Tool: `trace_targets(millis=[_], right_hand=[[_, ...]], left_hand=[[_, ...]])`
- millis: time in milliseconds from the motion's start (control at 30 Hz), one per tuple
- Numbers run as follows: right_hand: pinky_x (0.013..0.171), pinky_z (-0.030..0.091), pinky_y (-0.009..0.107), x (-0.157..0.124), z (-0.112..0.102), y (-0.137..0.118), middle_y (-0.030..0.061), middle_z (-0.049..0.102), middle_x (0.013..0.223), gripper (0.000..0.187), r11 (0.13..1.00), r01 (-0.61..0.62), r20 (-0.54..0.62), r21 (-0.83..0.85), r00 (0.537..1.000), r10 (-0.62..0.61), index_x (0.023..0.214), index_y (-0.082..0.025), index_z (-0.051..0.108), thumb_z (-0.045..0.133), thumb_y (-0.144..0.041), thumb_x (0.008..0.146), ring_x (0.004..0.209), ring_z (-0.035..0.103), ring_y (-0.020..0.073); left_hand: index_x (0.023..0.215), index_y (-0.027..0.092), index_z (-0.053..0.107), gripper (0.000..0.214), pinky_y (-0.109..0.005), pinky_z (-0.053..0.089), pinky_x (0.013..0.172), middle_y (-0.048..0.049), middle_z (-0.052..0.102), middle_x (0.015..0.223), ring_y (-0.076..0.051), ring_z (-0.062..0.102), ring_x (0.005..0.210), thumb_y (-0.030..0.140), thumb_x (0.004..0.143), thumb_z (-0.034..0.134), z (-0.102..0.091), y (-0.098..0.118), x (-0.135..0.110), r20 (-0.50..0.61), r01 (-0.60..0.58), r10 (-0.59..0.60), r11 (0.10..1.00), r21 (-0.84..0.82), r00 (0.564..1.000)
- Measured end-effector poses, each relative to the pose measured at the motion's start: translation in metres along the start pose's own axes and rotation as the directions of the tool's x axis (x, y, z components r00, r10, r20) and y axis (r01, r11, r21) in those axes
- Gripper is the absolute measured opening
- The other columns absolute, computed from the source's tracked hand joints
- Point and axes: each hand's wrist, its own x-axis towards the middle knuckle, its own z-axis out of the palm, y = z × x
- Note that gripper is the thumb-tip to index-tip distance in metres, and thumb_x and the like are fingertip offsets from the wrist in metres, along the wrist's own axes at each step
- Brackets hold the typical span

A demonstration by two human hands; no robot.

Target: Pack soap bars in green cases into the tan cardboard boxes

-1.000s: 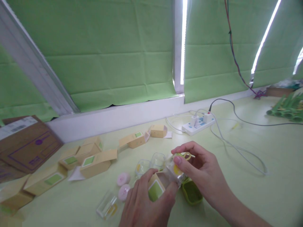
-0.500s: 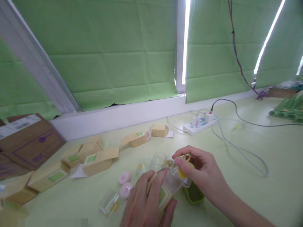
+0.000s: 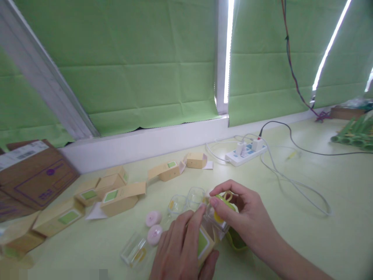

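My left hand (image 3: 180,245) is wrapped around a small tan cardboard box (image 3: 206,245) with a green label, its open end tilted up and to the right. My right hand (image 3: 244,210) pinches a small clear container (image 3: 214,215) with a yellow-green top and a yellow loop, held right at the box's open end. Whether its lower part is inside the box I cannot tell. Below my right hand, partly hidden, lies a green cup-like piece (image 3: 235,240). Clear containers (image 3: 196,197) stand just beyond my left hand. Two pink round pieces (image 3: 154,234) and a clear rectangular container (image 3: 134,251) lie to its left.
Several tan boxes (image 3: 122,200), some with flaps open, spread over the left and back of the table. A large brown carton (image 3: 37,179) stands far left. Behind my right hand are a white power strip (image 3: 247,154) and cables. Green tubes (image 3: 354,136) lie far right.
My right hand has shifted slightly left, bringing the clear container against the box's open end and covering more of the opening. My left hand keeps its hold on the box.
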Motion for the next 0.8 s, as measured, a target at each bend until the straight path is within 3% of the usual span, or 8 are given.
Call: trace_targets(millis=[267,433,533,667,800], right_hand=[[0.054,0.038,0.025,0.001,-0.002,0.0,-0.0009,0.06,0.069,0.023,0.999,-0.002,0.002,0.053,1.0,0.002,0.085,-0.019,0.067,0.067,-0.041,0.088,0.061,0.049,0.0135],[0.052,0.037,0.023,0.003,-0.002,0.002,-0.0016,0.06,0.068,0.022,0.998,-0.014,0.0,0.062,1.0,0.015,0.084,-0.019,0.066,0.068,-0.041,0.088,0.061,0.049,0.0129],[0.052,0.038,0.023,0.004,-0.002,0.002,-0.0009,0.061,0.07,0.024,0.995,-0.034,-0.006,0.091,0.999,0.035,0.085,-0.019,0.066,0.068,-0.043,0.088,0.062,0.051,0.0137],[0.052,0.039,0.023,0.004,0.0,0.003,-0.0011,0.061,0.068,0.028,0.995,-0.041,-0.024,0.094,0.999,0.044,0.085,-0.019,0.065,0.068,-0.047,0.088,0.061,0.052,0.0144],[0.057,0.044,0.026,0.001,0.002,0.005,0.001,0.066,0.076,0.029,0.999,-0.026,-0.003,0.02,1.0,0.026,0.087,-0.02,0.065,0.067,-0.049,0.087,0.065,0.055,0.0164]], left_hand=[[0.124,0.024,0.049,0.045,-0.041,0.062,0.082,-0.0123,0.065,0.114,-0.027,0.068,0.103,0.019,0.083,0.065,-0.005,0.005,0.0,-0.048,0.018,-0.022,0.996,-0.084,0.999],[0.108,0.027,0.059,0.032,-0.043,0.06,0.076,-0.013,0.057,0.116,-0.029,0.064,0.1,0.013,0.08,0.06,0.003,0.01,-0.002,-0.072,0.072,-0.074,0.997,-0.038,0.995],[0.107,0.033,0.062,0.037,-0.041,0.058,0.074,-0.0118,0.056,0.118,-0.029,0.063,0.099,0.011,0.077,0.061,0.005,0.012,-0.002,-0.075,0.052,-0.046,0.996,0.066,0.996],[0.111,0.041,0.063,0.046,-0.039,0.058,0.075,-0.0086,0.061,0.121,-0.028,0.067,0.098,0.011,0.076,0.063,0.003,0.014,-0.001,0.007,0.014,-0.015,0.981,0.191,1.0],[0.115,0.041,0.061,0.047,-0.042,0.059,0.072,-0.0106,0.064,0.121,-0.031,0.07,0.098,0.013,0.077,0.064,-0.001,0.011,-0.001,0.003,0.004,-0.004,0.977,0.212,1.0]])
